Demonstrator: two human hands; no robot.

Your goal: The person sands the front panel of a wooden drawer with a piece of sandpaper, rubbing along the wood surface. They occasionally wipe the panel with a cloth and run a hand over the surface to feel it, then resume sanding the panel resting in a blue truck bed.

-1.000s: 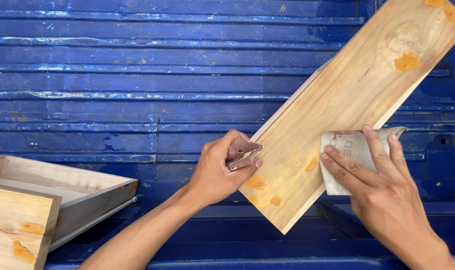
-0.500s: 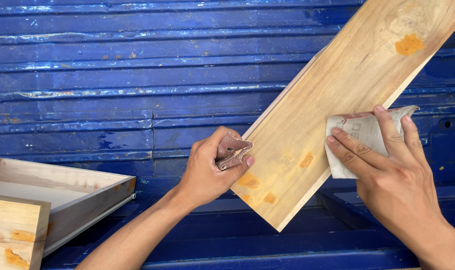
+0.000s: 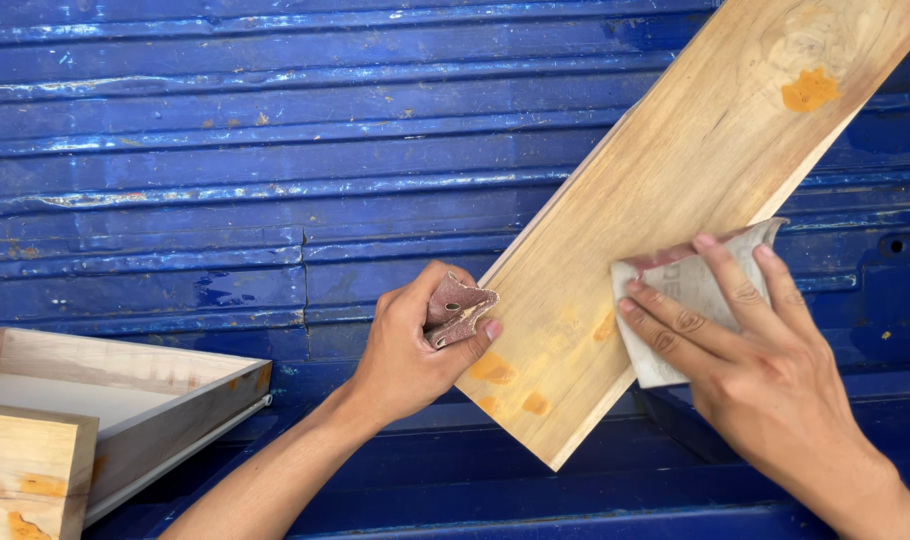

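Two hands work a slanted wooden plank (image 3: 675,230): the left hand (image 3: 415,345), at its left edge, curls fingers around folded sandpaper (image 3: 457,308); the right hand (image 3: 755,360) presses flat, spread fingers on a sandpaper sheet (image 3: 675,300) at its right edge.

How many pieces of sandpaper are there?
2. A folded piece of sandpaper in the left hand at the board's edge; a sheet of sandpaper under the right hand on the board.

The plank (image 3: 675,230) runs off the top edge; the tray (image 3: 125,400) off the left.
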